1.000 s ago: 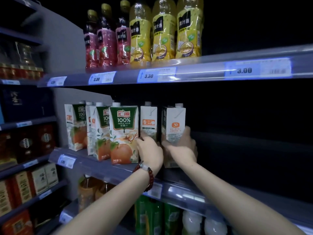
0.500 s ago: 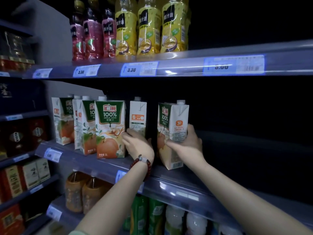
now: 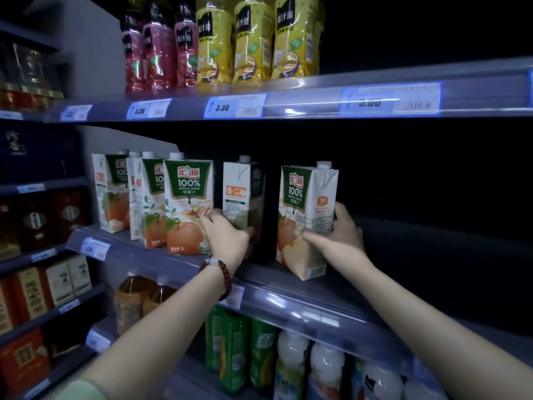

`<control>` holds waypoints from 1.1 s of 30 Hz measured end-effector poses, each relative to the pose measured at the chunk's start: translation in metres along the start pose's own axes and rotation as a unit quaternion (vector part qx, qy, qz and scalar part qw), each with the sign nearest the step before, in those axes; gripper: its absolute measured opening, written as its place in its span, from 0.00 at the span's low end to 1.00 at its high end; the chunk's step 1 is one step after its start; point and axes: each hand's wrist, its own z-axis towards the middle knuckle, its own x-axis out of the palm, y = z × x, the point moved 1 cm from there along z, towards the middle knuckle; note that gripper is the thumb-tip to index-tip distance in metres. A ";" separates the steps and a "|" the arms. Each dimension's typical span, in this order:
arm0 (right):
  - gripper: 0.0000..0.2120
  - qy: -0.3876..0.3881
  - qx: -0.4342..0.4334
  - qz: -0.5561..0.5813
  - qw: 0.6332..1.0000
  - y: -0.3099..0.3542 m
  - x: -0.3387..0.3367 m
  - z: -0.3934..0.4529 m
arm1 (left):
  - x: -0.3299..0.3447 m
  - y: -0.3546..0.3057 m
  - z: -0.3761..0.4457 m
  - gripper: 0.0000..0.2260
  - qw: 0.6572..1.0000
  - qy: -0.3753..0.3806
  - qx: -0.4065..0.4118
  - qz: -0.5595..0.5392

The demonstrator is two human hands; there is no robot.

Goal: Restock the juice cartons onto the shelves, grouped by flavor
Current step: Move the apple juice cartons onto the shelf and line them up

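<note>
Several apple juice cartons stand in a row on the middle shelf [image 3: 288,293]. My right hand [image 3: 337,235] grips the rightmost apple juice carton [image 3: 302,215], which stands slightly tilted near the shelf's front edge, its green label turned toward me. My left hand [image 3: 227,238] holds the lower part of a carton [image 3: 242,194] turned with its white side panel facing out. Left of it stands another apple juice carton [image 3: 187,206] with its front facing me, and further cartons [image 3: 144,200] beyond.
The top shelf [image 3: 302,102] carries red bottles [image 3: 155,50] and yellow bottles [image 3: 253,41]. Green bottles [image 3: 233,347] and white bottles [image 3: 311,365] fill the bottom shelf. Boxed goods [image 3: 43,287] sit on the left rack. Right of the held carton the middle shelf is dark.
My right hand has turned its carton so the green front faces me and shifted it right, away from the side-on carton. My left hand stays on the side-on carton.
</note>
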 end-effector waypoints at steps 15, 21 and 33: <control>0.28 -0.038 0.021 0.044 0.998 0.000 0.020 -0.006 | -0.015 -0.009 0.006 0.32 0.991 0.108 -0.023 -0.070; 0.31 0.056 0.051 0.072 0.995 -0.004 -0.005 -0.001 | -0.036 0.010 0.022 0.40 0.967 0.218 -0.026 -0.129; 0.32 -0.056 0.075 0.150 0.984 -0.004 0.004 -0.006 | -0.027 0.003 0.014 0.50 0.928 0.276 -0.048 -0.247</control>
